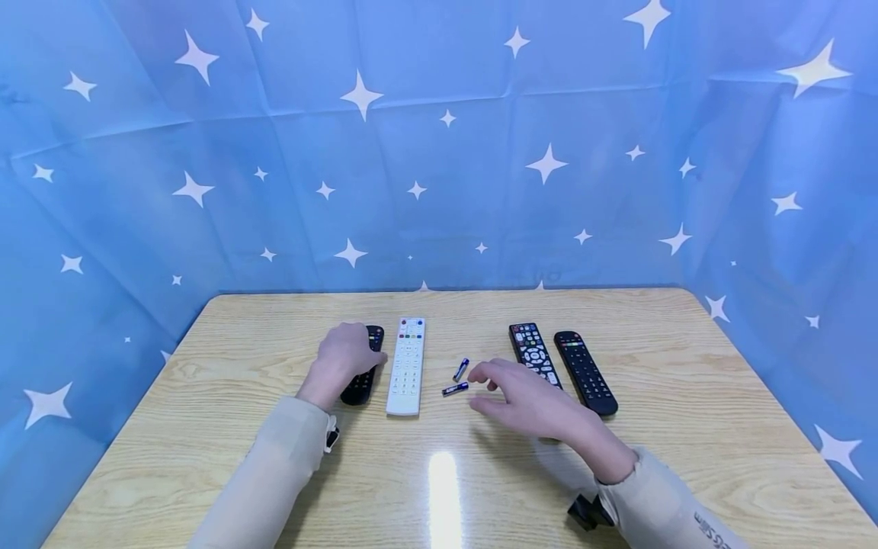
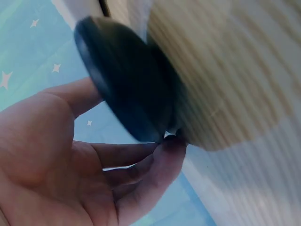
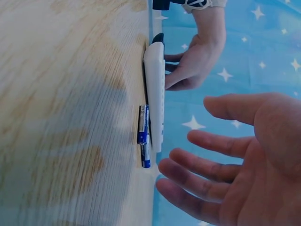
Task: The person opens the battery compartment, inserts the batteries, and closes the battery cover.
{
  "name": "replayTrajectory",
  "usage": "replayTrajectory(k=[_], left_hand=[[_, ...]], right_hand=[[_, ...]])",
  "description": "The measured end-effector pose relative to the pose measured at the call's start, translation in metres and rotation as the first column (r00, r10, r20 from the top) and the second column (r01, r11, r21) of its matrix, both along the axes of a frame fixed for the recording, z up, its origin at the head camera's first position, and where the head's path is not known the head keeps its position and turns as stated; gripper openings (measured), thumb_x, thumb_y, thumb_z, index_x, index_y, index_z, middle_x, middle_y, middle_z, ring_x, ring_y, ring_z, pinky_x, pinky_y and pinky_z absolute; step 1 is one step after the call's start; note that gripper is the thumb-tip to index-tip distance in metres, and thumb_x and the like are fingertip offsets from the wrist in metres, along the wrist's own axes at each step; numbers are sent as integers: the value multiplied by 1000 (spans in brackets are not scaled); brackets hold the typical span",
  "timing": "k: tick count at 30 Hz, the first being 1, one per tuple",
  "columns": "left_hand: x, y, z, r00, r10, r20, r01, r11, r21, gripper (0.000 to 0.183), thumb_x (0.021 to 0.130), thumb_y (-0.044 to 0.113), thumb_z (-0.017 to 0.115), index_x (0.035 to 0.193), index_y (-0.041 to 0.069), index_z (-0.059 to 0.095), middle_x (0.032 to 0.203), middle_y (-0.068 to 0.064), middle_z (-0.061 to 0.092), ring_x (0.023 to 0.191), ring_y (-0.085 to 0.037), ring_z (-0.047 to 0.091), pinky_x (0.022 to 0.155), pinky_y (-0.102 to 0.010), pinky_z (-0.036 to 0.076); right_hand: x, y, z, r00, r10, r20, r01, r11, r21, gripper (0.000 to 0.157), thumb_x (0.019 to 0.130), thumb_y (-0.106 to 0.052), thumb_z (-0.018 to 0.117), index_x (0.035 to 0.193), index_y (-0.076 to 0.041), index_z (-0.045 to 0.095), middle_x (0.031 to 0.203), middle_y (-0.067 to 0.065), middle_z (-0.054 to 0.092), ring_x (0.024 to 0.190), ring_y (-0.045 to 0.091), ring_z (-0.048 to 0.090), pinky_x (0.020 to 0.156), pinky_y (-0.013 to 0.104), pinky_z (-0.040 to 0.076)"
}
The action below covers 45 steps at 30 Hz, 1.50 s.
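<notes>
My left hand (image 1: 345, 352) grips the leftmost black remote control (image 1: 358, 387), its thumb on one side and fingers on the other. In the left wrist view that remote (image 2: 127, 80) shows its rounded end, with fingertips at its lower edge. Over the table my right hand (image 1: 524, 396) hovers with fingers spread and nothing in them. Two blue-and-white batteries (image 1: 455, 389) lie just left of its fingertips; the right wrist view also shows the batteries (image 3: 143, 125) beside the hand. A black remote with pale buttons (image 1: 531, 347) is partly hidden behind the right hand.
A white remote control (image 1: 408, 366) lies between the left hand and the batteries. Another black remote (image 1: 586, 374) lies farthest right. The wooden table (image 1: 240, 351) ends at a blue curtain (image 1: 439, 191) with white stars.
</notes>
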State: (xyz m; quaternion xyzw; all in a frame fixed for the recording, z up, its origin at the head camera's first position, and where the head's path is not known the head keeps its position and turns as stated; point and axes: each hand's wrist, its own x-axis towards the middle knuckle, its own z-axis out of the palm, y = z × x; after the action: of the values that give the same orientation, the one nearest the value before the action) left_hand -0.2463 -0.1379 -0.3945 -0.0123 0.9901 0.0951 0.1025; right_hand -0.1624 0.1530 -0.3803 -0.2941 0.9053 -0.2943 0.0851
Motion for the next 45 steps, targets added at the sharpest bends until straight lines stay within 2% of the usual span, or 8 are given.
replayTrajectory(k=[4, 9, 13, 21, 34, 39, 45], left_hand=[[1, 0, 0, 1000, 15, 19, -15, 999, 34, 32, 80, 27, 68, 92, -3, 63, 78, -15, 58, 60, -24, 58, 46, -32, 48], [2, -2, 2, 999, 29, 44, -31, 998, 60, 26, 80, 21, 63, 91, -2, 61, 78, -15, 57, 60, -24, 58, 46, -31, 47], [4, -5, 7, 999, 26, 37, -29, 996, 89, 27, 82, 24, 62, 91, -1, 60, 79, -15, 57, 61, -24, 58, 47, -30, 47], [8, -2, 19, 1000, 18, 8, -19, 988, 156, 42, 90, 43, 58, 85, 1, 59, 73, -13, 58, 56, -22, 59, 45, -30, 48], [15, 0, 24, 998, 36, -48, -24, 970, 241, 41, 86, 43, 64, 84, 2, 58, 73, -11, 59, 54, -21, 59, 43, -31, 48], [19, 6, 29, 996, 11, -83, 14, 957, 291, 38, 85, 39, 67, 88, 3, 58, 76, -10, 59, 57, -20, 58, 46, -30, 48], [25, 14, 35, 991, -64, -116, 100, 935, 339, 42, 84, 36, 71, 105, 1, 62, 85, -8, 63, 65, -19, 59, 54, -29, 49]], right_hand=[[0, -1, 0, 1000, 2, -4, -2, 1000, 1, 29, 95, -25, 61, 121, -10, 60, 119, 6, 61, 103, 24, 59, 84, 39, 49], [0, -1, 0, 1000, 3, -4, -3, 1000, 7, 30, 96, -25, 61, 121, -10, 60, 119, 6, 61, 103, 24, 59, 84, 39, 49], [0, 0, -1, 1000, 1, -2, -1, 1000, 7, 30, 96, -26, 61, 121, -10, 60, 119, 6, 61, 103, 24, 59, 84, 39, 49], [-1, 0, 0, 1000, 0, -24, 0, 1000, 14, 31, 95, -27, 61, 121, -10, 60, 119, 4, 61, 103, 23, 60, 85, 38, 49], [-1, -1, -1, 1000, 4, 14, -4, 1000, 10, 29, 96, -26, 60, 121, -11, 60, 119, 6, 61, 103, 23, 59, 84, 39, 49], [-2, -1, -2, 1000, 8, -9, -8, 1000, 10, 30, 95, -26, 61, 121, -10, 60, 118, 5, 62, 102, 23, 60, 85, 39, 49], [-3, -1, -3, 1000, 7, -20, -7, 1000, 2, 31, 95, -29, 61, 121, -11, 60, 118, 5, 62, 101, 20, 59, 84, 37, 49]])
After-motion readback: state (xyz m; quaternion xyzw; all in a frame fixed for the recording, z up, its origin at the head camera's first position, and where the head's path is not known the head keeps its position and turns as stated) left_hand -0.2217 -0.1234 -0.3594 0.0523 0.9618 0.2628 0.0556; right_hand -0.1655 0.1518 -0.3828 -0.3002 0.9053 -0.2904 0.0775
